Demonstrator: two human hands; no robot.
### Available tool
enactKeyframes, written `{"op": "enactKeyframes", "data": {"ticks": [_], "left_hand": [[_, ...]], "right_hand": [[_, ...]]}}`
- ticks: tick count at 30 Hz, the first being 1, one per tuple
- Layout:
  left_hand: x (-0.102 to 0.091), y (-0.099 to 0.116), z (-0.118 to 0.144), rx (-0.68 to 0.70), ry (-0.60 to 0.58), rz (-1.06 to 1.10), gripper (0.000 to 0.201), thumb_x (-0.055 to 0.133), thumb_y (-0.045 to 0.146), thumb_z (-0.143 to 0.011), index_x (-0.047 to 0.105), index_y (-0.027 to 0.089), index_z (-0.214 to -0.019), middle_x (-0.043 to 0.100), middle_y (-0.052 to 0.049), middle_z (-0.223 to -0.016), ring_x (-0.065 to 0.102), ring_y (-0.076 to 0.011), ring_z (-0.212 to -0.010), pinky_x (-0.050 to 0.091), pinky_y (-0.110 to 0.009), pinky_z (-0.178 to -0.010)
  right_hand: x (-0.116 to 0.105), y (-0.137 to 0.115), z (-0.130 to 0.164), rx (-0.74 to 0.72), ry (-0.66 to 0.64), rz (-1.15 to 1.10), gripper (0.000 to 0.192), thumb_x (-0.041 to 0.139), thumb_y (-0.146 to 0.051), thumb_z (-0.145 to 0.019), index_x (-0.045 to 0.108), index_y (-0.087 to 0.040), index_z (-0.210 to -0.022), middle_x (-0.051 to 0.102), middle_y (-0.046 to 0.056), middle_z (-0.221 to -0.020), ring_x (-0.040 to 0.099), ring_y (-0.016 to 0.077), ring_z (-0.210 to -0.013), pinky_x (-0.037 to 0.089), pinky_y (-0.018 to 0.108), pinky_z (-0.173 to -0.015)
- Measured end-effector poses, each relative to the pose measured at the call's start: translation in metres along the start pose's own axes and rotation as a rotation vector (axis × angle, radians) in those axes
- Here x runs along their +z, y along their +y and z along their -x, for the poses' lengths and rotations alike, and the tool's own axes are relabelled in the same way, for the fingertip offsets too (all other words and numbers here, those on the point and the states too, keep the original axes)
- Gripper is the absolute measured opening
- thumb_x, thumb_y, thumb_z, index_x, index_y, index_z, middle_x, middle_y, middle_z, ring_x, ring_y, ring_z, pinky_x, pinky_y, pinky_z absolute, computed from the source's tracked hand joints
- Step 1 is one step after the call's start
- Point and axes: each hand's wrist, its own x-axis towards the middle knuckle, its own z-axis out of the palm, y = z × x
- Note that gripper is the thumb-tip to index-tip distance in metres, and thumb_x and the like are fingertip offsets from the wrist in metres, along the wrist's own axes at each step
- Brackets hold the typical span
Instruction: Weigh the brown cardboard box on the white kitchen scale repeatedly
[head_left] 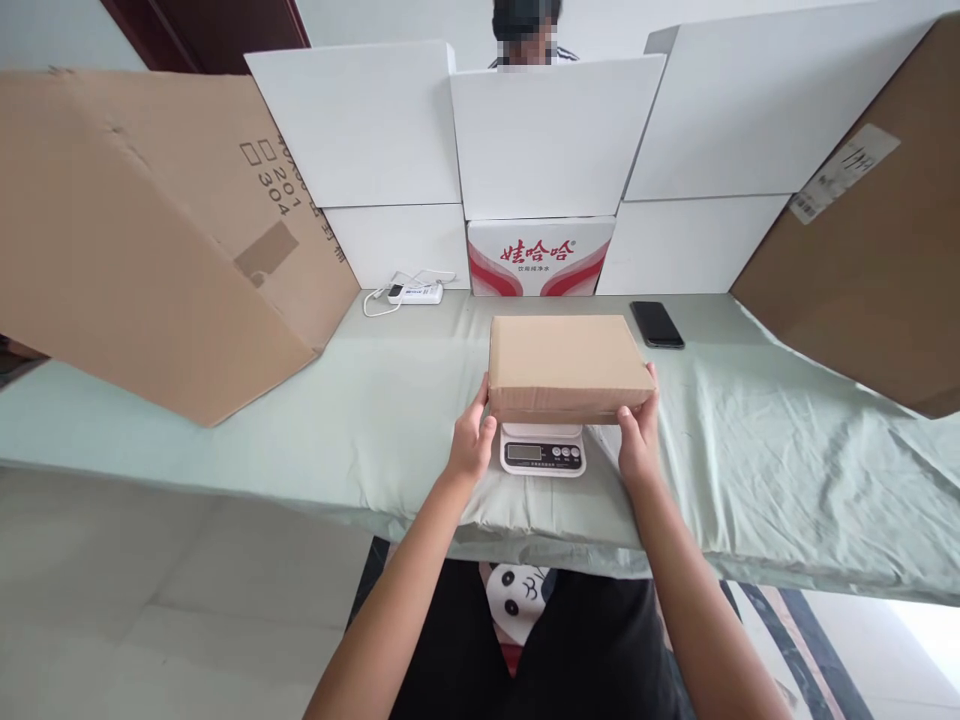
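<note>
A closed brown cardboard box [568, 355] is level over a white kitchen scale [544, 470] with a small display and several round buttons. The box hides the scale's platform, so whether it rests there or hangs just above I cannot tell. My left hand [474, 437] grips the box's left side near the front corner, its thumb pointing up. At the front right corner, my right hand [637, 430] clasps the box, thumb on the front face and fingers round the right side.
A black phone [657, 325] lies behind the box to the right. Back left, a white power strip [416, 294] has a cable. White boxes [555, 140] wall off the table's back, with large cardboard sheets [187, 240] on both sides. Behind them is a person [525, 30].
</note>
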Motion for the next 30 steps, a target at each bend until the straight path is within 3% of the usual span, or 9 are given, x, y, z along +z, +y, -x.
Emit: {"op": "enactKeyframes", "data": {"ticks": [6, 12, 17, 20, 23, 27, 30], "left_hand": [[0.001, -0.003, -0.005, -0.019, 0.034, 0.031, 0.094, 0.039, 0.090, -0.101, 0.057, 0.025, -0.167, 0.064, -0.017, -0.171, 0.055, -0.0416, -0.165, 0.045, -0.059, -0.136], [0.002, -0.005, -0.002, -0.035, 0.086, 0.077, 0.099, 0.044, 0.090, -0.099, 0.044, 0.026, -0.175, 0.049, -0.015, -0.183, 0.042, -0.0387, -0.174, 0.039, -0.056, -0.142], [0.001, 0.003, -0.005, 0.028, -0.016, 0.028, 0.095, 0.042, 0.088, -0.101, 0.050, 0.024, -0.171, 0.060, -0.018, -0.174, 0.049, -0.0419, -0.169, 0.045, -0.059, -0.136], [-0.005, 0.011, -0.028, 0.084, 0.036, 0.063, 0.092, 0.042, 0.088, -0.102, 0.053, 0.026, -0.168, 0.065, -0.017, -0.170, 0.056, -0.0410, -0.164, 0.047, -0.056, -0.134], [-0.008, 0.010, -0.070, 0.077, 0.082, 0.067, 0.093, 0.041, 0.092, -0.100, 0.054, 0.029, -0.167, 0.069, -0.014, -0.166, 0.061, -0.0382, -0.159, 0.050, -0.052, -0.131], [-0.005, -0.020, -0.119, -0.023, 0.103, 0.059, 0.101, 0.040, 0.101, -0.093, 0.062, 0.028, -0.159, 0.069, -0.014, -0.165, 0.061, -0.0384, -0.159, 0.049, -0.054, -0.132], [-0.001, -0.048, -0.133, -0.122, 0.129, 0.085, 0.105, 0.040, 0.102, -0.091, 0.063, 0.024, -0.157, 0.069, -0.016, -0.165, 0.058, -0.0391, -0.161, 0.046, -0.057, -0.135]], "right_hand": [[0.003, 0.004, -0.004, -0.008, -0.029, -0.035, 0.077, 0.063, -0.064, -0.102, 0.036, -0.055, -0.174, 0.045, -0.001, -0.184, 0.038, 0.0330, -0.177, 0.023, 0.071, -0.147], [0.002, 0.005, -0.002, -0.048, 0.013, -0.024, 0.084, 0.060, -0.066, -0.103, 0.026, -0.051, -0.178, 0.042, 0.002, -0.185, 0.040, 0.0371, -0.176, 0.028, 0.075, -0.144], [0.003, -0.011, -0.008, -0.039, 0.007, 0.001, 0.086, 0.063, -0.067, -0.100, 0.029, -0.050, -0.177, 0.034, 0.000, -0.189, 0.030, 0.0384, -0.180, 0.020, 0.074, -0.147], [0.007, -0.028, -0.031, -0.098, -0.011, -0.028, 0.084, 0.063, -0.068, -0.099, 0.032, -0.047, -0.174, 0.045, 0.004, -0.182, 0.039, 0.0414, -0.174, 0.026, 0.076, -0.145], [0.020, -0.029, -0.070, -0.151, -0.059, -0.063, 0.083, 0.062, -0.071, -0.099, 0.032, -0.046, -0.172, 0.049, 0.006, -0.179, 0.044, 0.0402, -0.171, 0.030, 0.073, -0.144], [0.047, 0.006, -0.114, -0.108, -0.123, -0.095, 0.098, 0.062, -0.082, -0.092, 0.026, -0.042, -0.174, 0.039, 0.008, -0.185, 0.035, 0.0393, -0.175, 0.027, 0.070, -0.145], [0.057, 0.033, -0.122, -0.054, -0.185, -0.123, 0.106, 0.064, -0.087, -0.087, 0.025, -0.040, -0.175, 0.040, 0.009, -0.185, 0.036, 0.0391, -0.175, 0.024, 0.069, -0.146]]}}
